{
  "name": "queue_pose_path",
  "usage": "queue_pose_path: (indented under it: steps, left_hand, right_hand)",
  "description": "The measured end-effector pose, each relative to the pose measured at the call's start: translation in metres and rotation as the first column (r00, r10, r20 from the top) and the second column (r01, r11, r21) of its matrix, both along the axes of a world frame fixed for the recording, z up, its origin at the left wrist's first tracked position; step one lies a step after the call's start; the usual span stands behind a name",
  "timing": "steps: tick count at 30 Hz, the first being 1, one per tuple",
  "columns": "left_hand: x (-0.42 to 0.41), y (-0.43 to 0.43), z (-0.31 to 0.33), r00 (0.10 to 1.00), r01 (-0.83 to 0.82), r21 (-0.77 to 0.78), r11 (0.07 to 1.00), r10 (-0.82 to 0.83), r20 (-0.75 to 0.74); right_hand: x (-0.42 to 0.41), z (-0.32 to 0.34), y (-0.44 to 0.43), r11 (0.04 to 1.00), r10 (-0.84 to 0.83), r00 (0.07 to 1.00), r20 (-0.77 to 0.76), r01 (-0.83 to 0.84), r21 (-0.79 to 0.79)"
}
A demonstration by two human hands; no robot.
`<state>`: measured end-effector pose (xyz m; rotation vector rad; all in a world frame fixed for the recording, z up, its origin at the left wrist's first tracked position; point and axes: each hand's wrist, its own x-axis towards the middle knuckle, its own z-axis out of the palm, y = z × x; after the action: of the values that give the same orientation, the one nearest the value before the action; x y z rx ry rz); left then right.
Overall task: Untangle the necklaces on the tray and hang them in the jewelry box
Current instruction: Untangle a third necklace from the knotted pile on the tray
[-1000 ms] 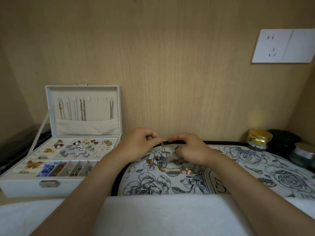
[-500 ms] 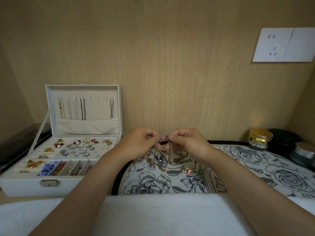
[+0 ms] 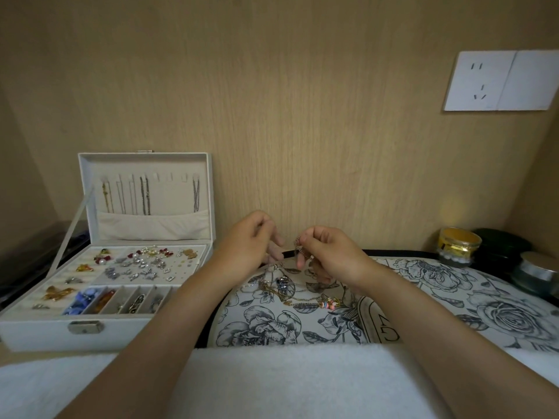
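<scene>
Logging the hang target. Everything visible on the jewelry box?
The jewelry box is white, leather-look, open, left of the floral tray. Its lid stands upright before the wood wall, with a ribbon stay on the left. Inside the lid, several chains hang from a row of hooks into a fabric pocket; some hooks are bare. The base holds ring rolls, an earring panel and front compartments, all with jewelry. A metal clasp sits on the front wall. The left hand and right hand don't touch it.
</scene>
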<state>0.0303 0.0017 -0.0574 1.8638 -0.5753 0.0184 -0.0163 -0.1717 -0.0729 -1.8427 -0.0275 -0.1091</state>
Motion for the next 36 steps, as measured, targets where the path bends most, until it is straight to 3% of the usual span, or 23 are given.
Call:
queue_pose_path:
  steps: [4, 6, 8, 12, 16, 20, 22, 27, 29, 34, 36]
  left_hand:
    - [0.005, -0.001, 0.009, 0.946, -0.010, -0.418, 0.908, -0.127, -0.299]
    - [0.008, 0.005, 0.013, 0.908, 0.023, -0.502, 0.864, -0.229, -0.351]
    - [0.011, 0.012, 0.014, 0.905, 0.067, -0.494, 0.867, -0.261, -0.336]
    - [0.013, 0.018, 0.013, 0.967, 0.080, -0.324, 0.943, -0.152, -0.206]
    - [0.015, 0.022, 0.012, 0.984, -0.024, -0.357, 0.934, -0.041, -0.174]
    - [0.017, 0.025, 0.010, 0.957, -0.263, -0.132, 0.956, 0.276, 0.092]
    - [0.017, 0.027, 0.007, 0.909, -0.352, -0.018, 0.936, 0.346, 0.230]
    - [0.029, 0.024, 0.000, 0.744, -0.591, 0.245, 0.768, 0.401, 0.535]
    - [0.036, 0.017, -0.001, 0.749, -0.609, 0.367, 0.703, 0.357, 0.558]
    - [0.040, -0.009, -0.003, 0.865, -0.501, 0.713, 0.490, 0.259, 0.430]
    - [0.040, -0.019, -0.008, 0.885, -0.465, 0.774, 0.428, 0.205, 0.419]
  right_hand:
    - [0.001, -0.001, -0.004, 0.997, -0.078, 0.997, 0.000, 0.078, -0.024]
    - [0.001, -0.001, -0.007, 0.992, -0.122, 0.992, -0.003, 0.122, -0.026]
    - [0.002, -0.002, -0.010, 0.987, -0.157, 0.988, 0.003, 0.157, -0.036]
    - [0.005, -0.005, -0.019, 0.968, -0.238, 0.971, 0.017, 0.238, -0.076]
    - [0.008, -0.009, -0.033, 0.917, -0.346, 0.937, 0.054, 0.350, -0.192]
    - [0.008, -0.012, -0.053, 0.851, -0.453, 0.888, 0.086, 0.459, -0.257]
    - [0.007, -0.013, -0.060, 0.832, -0.471, 0.877, 0.093, 0.477, -0.283]
    - [0.008, -0.014, -0.068, 0.831, -0.470, 0.879, 0.085, 0.473, -0.293]
    - [0.008, -0.013, -0.067, 0.862, -0.444, 0.893, 0.073, 0.448, -0.238]
    - [0.009, -0.011, -0.065, 0.927, -0.337, 0.941, 0.038, 0.339, -0.162]
    - [0.009, -0.012, -0.066, 0.936, -0.313, 0.950, 0.024, 0.312, -0.160]
